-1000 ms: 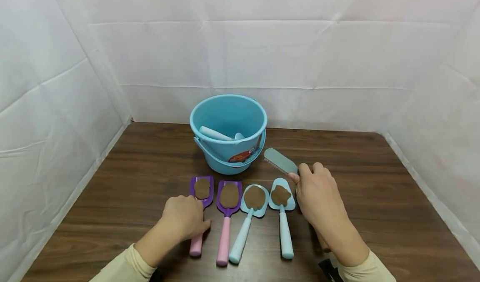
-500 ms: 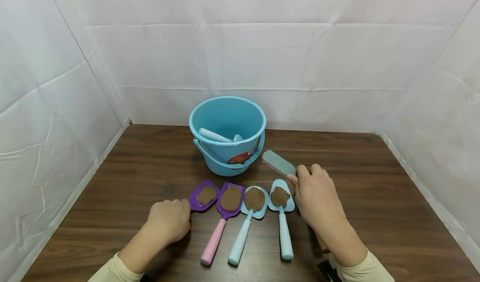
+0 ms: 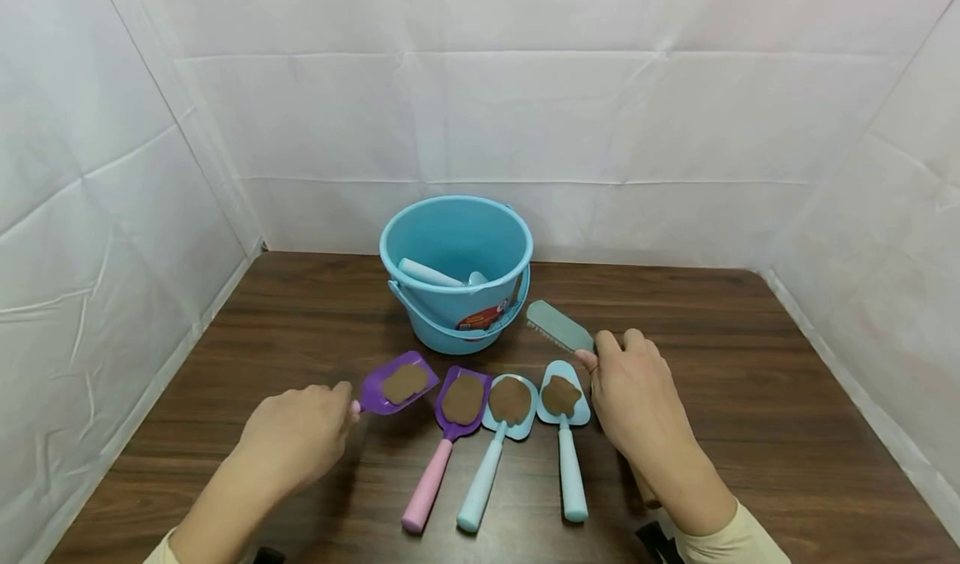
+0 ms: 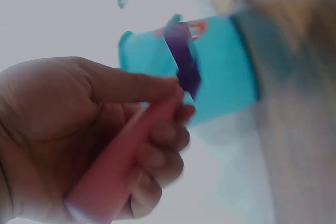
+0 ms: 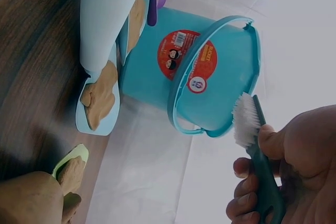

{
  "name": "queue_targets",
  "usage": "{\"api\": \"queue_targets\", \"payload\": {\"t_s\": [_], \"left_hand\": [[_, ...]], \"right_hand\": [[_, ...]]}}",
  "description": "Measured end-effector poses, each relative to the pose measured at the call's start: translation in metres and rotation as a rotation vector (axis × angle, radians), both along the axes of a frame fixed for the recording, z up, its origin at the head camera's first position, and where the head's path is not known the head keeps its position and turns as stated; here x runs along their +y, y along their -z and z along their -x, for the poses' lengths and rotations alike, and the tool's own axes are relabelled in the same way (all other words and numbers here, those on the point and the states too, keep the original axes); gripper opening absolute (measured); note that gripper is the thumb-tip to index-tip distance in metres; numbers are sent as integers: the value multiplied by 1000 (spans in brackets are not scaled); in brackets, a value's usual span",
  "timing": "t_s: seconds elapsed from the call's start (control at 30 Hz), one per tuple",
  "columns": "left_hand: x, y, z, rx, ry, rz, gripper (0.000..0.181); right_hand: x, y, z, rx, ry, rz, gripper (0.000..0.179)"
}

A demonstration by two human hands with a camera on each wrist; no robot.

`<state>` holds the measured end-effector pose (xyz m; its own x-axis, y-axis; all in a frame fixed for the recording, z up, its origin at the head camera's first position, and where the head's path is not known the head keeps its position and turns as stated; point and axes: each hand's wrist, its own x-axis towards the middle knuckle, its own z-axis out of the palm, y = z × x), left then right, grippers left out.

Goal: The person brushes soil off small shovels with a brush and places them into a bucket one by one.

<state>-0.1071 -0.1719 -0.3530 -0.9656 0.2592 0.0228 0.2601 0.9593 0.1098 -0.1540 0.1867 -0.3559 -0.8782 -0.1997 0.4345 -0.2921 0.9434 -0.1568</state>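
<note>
My left hand (image 3: pixel 300 439) grips the pink handle (image 4: pixel 126 161) of a toy shovel (image 3: pixel 372 387). The shovel's purple blade bears a flat brown lump (image 3: pixel 405 382) and is raised above the table. My right hand (image 3: pixel 633 389) holds a scrubbing brush (image 3: pixel 558 326) by its green handle; its white bristles (image 5: pixel 245 121) show in the right wrist view. Between the hands lie a second purple shovel (image 3: pixel 427 487) with a pink handle and two light blue shovels (image 3: pixel 482 485), each with a brown lump on its blade.
A blue bucket (image 3: pixel 431 318) stands behind the shovels, with a light blue handle (image 3: pixel 427 272) inside. White sheeting (image 3: pixel 525 114) walls the dark wooden table (image 3: pixel 315 314). In the right wrist view, a light green scoop (image 5: pixel 67 157) with a brown lump lies at lower left.
My left hand has taken the leftmost purple shovel, turned its blade rightward and lifted it, moving left. The second purple shovel's handle has swung left. My right hand has stayed on the brush.
</note>
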Motion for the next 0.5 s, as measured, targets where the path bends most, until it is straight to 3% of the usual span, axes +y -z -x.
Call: {"api": "queue_targets", "payload": {"t_s": [0.17,0.27,0.37,0.5], "left_hand": [[15,-12,-1,311,138,-32,29],[29,-15,4,507,201,-45,28],[44,-16,13,624,225,-19,48],[61,-18,24,700,208,40,36]], "right_hand": [[2,-5,-1,-10,12,6,31],[4,-8,-3,11,17,20,30],[6,-11,-6,54,20,43,30],[9,-15,-9,100,20,72,31]]}}
